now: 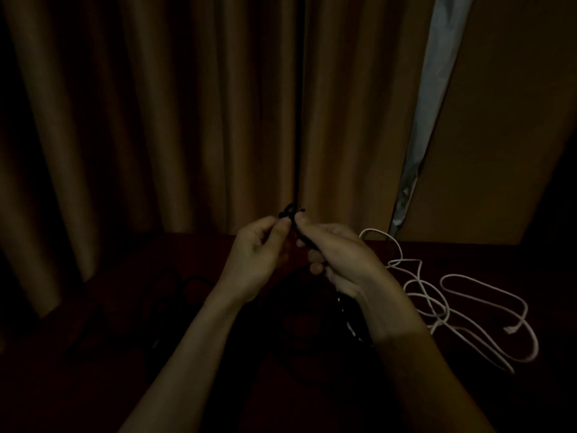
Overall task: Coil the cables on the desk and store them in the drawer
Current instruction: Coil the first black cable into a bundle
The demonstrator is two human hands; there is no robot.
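Observation:
The scene is very dim. Both hands are raised above a dark desk [468, 401]. My left hand [259, 254] pinches the top end of a black cable [292, 212] between thumb and forefinger. My right hand [337, 257] grips the same cable just beside it, and the cable hangs down below that wrist toward the desk. A white cable [487, 310] lies in loose, tangled loops on the desk to the right, its plug end free. Another black cable [175, 285] lies faintly visible on the desk at the left.
Tan curtains [156, 120] hang close behind the desk. A pale gap [437, 89] shows between the curtain and a brown panel at the right. No drawer is in view. The desk's near part is lost in shadow.

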